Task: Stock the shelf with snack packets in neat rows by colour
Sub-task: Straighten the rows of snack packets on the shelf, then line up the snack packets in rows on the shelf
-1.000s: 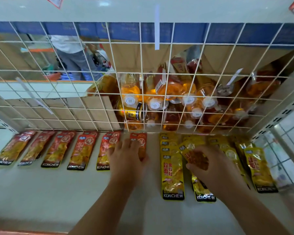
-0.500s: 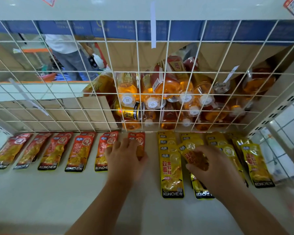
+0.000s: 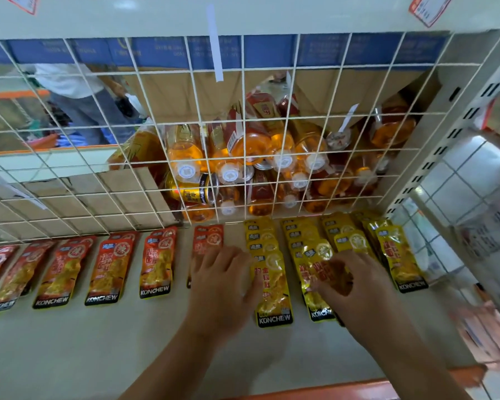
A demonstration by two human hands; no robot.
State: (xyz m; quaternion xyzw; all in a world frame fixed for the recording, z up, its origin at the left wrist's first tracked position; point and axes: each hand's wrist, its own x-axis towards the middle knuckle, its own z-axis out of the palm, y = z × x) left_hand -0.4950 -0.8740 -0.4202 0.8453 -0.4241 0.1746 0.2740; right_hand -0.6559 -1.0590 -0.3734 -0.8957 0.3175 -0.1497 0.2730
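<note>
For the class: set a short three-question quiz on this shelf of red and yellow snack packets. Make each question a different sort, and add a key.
1. True or false: the red packets lie to the left of the yellow packets.
2. Which does the right hand touch? A. red packets B. yellow packets C. a bottle
3. Fill the gap: behind the wire grid lies a pile of orange ___.
Key: 1 true; 2 B; 3 bottles.
</note>
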